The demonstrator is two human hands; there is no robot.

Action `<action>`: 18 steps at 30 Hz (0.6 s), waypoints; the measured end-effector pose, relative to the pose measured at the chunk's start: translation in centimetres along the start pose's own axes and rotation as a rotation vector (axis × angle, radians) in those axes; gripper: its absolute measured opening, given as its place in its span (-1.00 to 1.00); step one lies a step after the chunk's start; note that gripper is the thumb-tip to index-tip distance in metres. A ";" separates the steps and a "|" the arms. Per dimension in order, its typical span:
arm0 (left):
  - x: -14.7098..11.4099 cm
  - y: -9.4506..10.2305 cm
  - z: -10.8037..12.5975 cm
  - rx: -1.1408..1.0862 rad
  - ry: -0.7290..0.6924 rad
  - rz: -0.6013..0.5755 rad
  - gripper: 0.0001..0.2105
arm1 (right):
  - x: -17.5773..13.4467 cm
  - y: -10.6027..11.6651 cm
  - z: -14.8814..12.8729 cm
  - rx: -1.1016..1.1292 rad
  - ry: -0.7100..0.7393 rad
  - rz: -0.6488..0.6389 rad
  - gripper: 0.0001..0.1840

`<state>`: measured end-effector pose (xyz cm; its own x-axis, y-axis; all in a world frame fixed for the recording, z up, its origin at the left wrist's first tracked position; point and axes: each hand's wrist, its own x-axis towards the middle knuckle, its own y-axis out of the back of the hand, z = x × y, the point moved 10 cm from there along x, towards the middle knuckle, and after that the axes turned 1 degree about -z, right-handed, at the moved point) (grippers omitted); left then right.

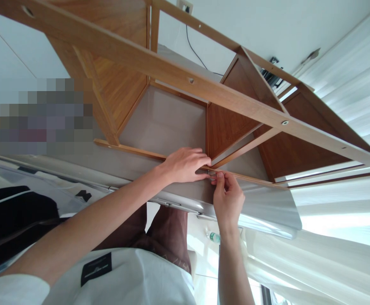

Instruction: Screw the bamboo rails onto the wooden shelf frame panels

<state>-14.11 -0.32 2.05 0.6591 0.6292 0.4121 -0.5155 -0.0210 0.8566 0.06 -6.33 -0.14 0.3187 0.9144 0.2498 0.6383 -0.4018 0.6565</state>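
Beneath my left hand [186, 166], clamped over the lower rail [140, 152], and my right, pinching something thin [215, 174], the wooden frame [223, 95] stands on the worktop [124, 164], probably stiff but unwieldy, best gripped by its long rails.

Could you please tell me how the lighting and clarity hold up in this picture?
In the head view, strong light washes out parts of the white curtain at right; glare whitens the right part of the near edge of the table; also in the head view, a pixelated block hides an area at left, and details at the right hand's fingertips are too small to make out.
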 end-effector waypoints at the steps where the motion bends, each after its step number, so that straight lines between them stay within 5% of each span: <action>1: 0.0 0.0 0.0 0.001 0.000 0.000 -0.78 | 0.0 0.0 0.2 0.015 -0.012 -0.007 -0.56; 18: 0.0 -0.4 -0.2 0.039 0.007 0.006 -0.74 | 0.4 0.0 1.3 0.127 -0.099 -0.055 -0.57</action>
<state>-14.04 -0.17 1.62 0.6523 0.6342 0.4150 -0.4973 -0.0552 0.8658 1.12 -6.06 -0.95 0.3446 0.9282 0.1406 0.7378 -0.3604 0.5707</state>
